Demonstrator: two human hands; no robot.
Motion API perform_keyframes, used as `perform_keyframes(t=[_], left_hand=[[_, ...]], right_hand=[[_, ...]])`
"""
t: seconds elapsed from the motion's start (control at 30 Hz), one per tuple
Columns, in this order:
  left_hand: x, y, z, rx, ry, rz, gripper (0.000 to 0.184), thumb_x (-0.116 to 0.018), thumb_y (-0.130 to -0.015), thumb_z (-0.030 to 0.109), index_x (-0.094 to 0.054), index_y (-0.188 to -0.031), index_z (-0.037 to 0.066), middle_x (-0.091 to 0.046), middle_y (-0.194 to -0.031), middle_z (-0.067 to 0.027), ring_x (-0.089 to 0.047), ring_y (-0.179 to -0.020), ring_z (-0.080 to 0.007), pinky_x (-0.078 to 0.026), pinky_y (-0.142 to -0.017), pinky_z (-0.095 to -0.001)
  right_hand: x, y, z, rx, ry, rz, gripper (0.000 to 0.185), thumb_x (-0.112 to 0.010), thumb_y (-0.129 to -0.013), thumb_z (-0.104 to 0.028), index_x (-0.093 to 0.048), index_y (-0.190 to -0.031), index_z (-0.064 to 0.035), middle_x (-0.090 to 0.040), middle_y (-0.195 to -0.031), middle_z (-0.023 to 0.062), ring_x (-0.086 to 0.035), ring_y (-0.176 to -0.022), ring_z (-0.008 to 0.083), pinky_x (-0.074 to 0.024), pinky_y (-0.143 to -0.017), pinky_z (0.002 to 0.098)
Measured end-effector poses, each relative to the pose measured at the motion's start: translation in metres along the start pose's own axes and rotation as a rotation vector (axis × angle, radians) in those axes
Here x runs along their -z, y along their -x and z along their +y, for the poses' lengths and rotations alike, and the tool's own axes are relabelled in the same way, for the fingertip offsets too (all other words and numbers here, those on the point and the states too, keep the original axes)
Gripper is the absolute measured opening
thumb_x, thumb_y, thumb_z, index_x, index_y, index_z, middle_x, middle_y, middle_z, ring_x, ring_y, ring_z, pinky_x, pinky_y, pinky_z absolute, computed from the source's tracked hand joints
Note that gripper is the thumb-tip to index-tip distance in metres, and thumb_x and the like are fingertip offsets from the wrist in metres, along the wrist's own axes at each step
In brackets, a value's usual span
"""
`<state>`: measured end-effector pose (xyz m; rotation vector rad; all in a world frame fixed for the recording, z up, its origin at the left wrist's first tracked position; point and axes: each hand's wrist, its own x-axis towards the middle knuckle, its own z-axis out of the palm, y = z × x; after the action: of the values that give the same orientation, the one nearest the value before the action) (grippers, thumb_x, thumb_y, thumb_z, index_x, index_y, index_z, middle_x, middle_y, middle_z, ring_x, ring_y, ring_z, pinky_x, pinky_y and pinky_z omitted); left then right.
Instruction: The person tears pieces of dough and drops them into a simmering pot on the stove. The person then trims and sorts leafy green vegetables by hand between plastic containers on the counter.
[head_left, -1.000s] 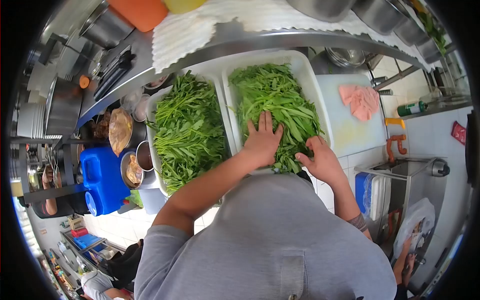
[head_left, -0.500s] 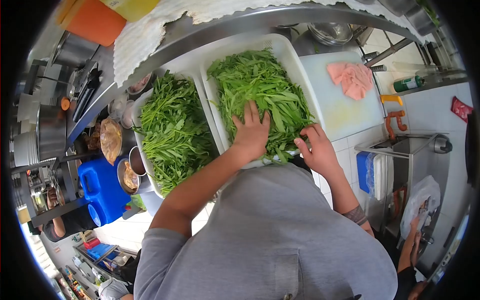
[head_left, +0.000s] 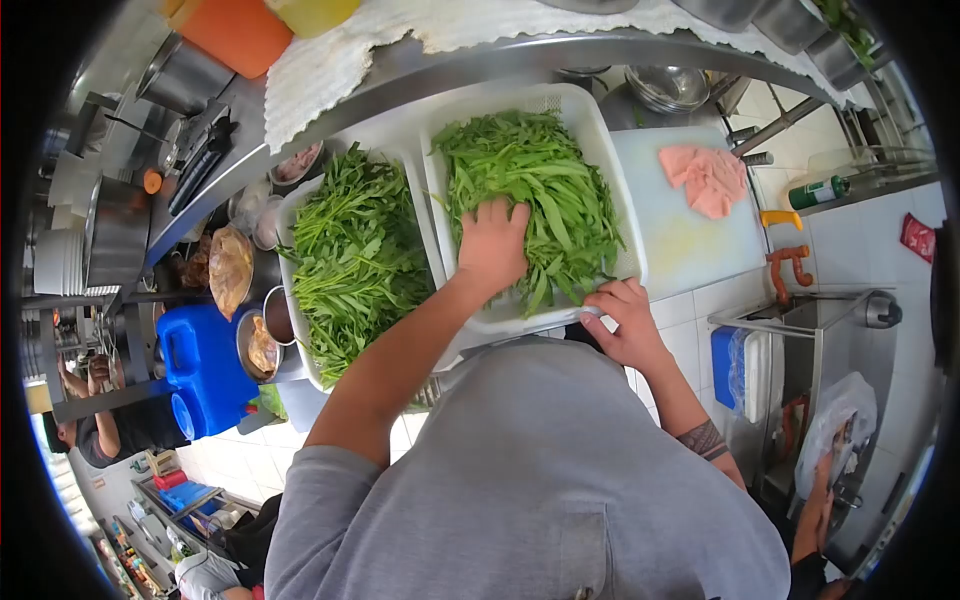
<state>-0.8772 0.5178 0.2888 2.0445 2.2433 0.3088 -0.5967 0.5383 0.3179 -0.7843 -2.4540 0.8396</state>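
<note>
My left hand (head_left: 493,248) rests on the long leafy greens (head_left: 545,185) heaped in a white plastic basket (head_left: 628,215). Its fingers are a little apart and bent, with their tips down among the leaves. At the near right corner of this basket, my right hand (head_left: 630,322) has its fingers curled over the rim, the thumb below them. A second white basket (head_left: 432,215) stands directly to the left, piled with similar leafy greens (head_left: 360,270) whose stems show.
Right of the baskets lies a white cutting board (head_left: 690,235) with a pink cloth (head_left: 705,180). A steel shelf (head_left: 500,50) crosses above them. On the left are a blue jug (head_left: 205,370) and bowls of meat (head_left: 262,348). Other people work at both sides.
The greens near the front rim have shifted inward, baring that rim. My left hand's fingers, spread before, are more bent. My right hand has moved down from the leaves onto the basket corner.
</note>
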Motion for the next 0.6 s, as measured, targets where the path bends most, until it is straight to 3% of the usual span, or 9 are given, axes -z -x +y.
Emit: perform_keyframes(t=[0.33, 0.4, 0.43, 0.5, 0.53, 0.6], left_hand=[[0.015, -0.065, -0.013, 0.077, 0.008, 0.077, 0.053, -0.076, -0.077, 0.011, -0.059, -0.127, 0.008, -0.058, -0.126, -0.0187, -0.057, -0.121, -0.0383, -0.044, -0.099, -0.0583], [0.02, -0.06, -0.002, 0.105, -0.04, -0.099, 0.062, -0.076, -0.078, 0.011, -0.057, -0.137, 0.009, -0.055, -0.136, -0.0214, -0.053, -0.13, -0.0401, -0.042, -0.104, -0.0612], [0.012, -0.047, -0.001, 0.117, -0.039, -0.087, 0.062, -0.076, -0.078, 0.011, -0.057, -0.137, 0.009, -0.055, -0.136, -0.0214, -0.053, -0.13, -0.0401, -0.042, -0.104, -0.0612], [-0.015, -0.009, 0.001, -0.035, -0.247, -0.042, 0.083, -0.086, -0.08, 0.033, -0.051, -0.151, 0.008, -0.047, -0.152, -0.0267, -0.039, -0.149, -0.043, -0.033, -0.12, -0.0638], [-0.007, 0.0, 0.005, -0.028, -0.251, -0.035, 0.083, -0.086, -0.08, 0.033, -0.051, -0.151, 0.008, -0.047, -0.152, -0.0267, -0.039, -0.149, -0.043, -0.033, -0.12, -0.0638], [0.011, 0.015, 0.009, -0.052, -0.146, -0.232, 0.089, -0.085, -0.081, 0.033, -0.047, -0.157, 0.008, -0.039, -0.16, -0.0305, -0.029, -0.157, -0.0458, -0.021, -0.127, -0.0661]], right_hand=[[-0.001, 0.001, 0.009, -0.035, -0.051, -0.036, 0.021, -0.078, -0.083, -0.01, -0.077, -0.104, -0.0111, -0.068, -0.103, 0.0043, -0.057, -0.1, 0.0301, -0.0423, -0.09, 0.0428], [0.003, 0.0, 0.011, -0.028, -0.055, -0.064, 0.025, -0.077, -0.083, -0.009, -0.076, -0.107, -0.0111, -0.068, -0.104, 0.0051, -0.057, -0.102, 0.0309, -0.043, -0.092, 0.043], [0.006, -0.001, 0.013, -0.014, -0.05, -0.069, 0.025, -0.077, -0.083, -0.009, -0.076, -0.107, -0.0111, -0.068, -0.104, 0.0051, -0.057, -0.102, 0.0309, -0.043, -0.092, 0.043], [0.008, -0.002, 0.016, -0.002, -0.053, -0.127, 0.03, -0.075, -0.082, -0.007, -0.076, -0.112, -0.0104, -0.066, -0.111, 0.0071, -0.056, -0.106, 0.0321, -0.0435, -0.097, 0.0437], [0.009, -0.003, 0.014, 0.008, -0.052, -0.128, 0.03, -0.075, -0.082, -0.007, -0.076, -0.112, -0.0104, -0.066, -0.111, 0.0071, -0.056, -0.106, 0.0321, -0.0435, -0.097, 0.0437], [0.016, -0.006, 0.004, -0.015, -0.061, -0.176, 0.034, -0.074, -0.082, -0.005, -0.075, -0.116, -0.0096, -0.065, -0.122, 0.0091, -0.056, -0.114, 0.0335, -0.044, -0.101, 0.046]])
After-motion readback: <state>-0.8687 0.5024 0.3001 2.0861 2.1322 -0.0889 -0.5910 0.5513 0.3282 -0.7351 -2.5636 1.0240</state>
